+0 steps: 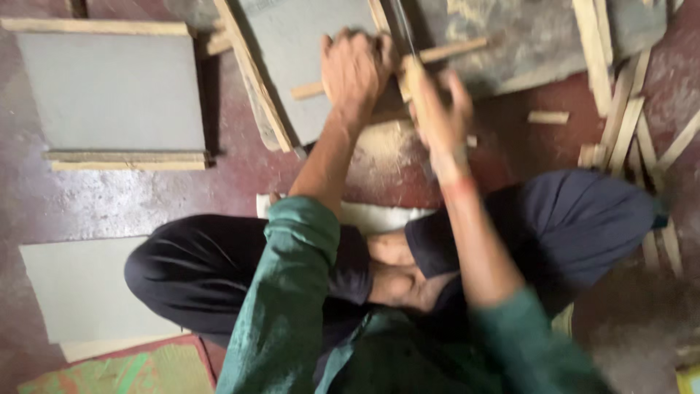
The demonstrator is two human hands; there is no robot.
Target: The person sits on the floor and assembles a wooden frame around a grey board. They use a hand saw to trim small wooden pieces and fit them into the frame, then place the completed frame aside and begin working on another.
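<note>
I sit cross-legged on a dark red floor. My left hand [355, 67] presses down on a thin wooden strip [445, 51] that lies across a grey board [306, 44]. My right hand [437, 109] is shut on the wooden handle of a saw whose narrow metal blade [403, 25] rises toward the top of the view. The saw meets the strip just right of my left hand. A pile of pale sawdust [383, 142] lies on the floor under my wrists. The picture is blurred by motion.
A framed grey panel [109, 91] lies at the upper left. Flat grey sheets [76, 288] rest at the lower left. Several loose wooden strips [631, 120] lie at the right, with a short offcut [548, 117] near them. A worn grey slab [525, 44] sits at the top.
</note>
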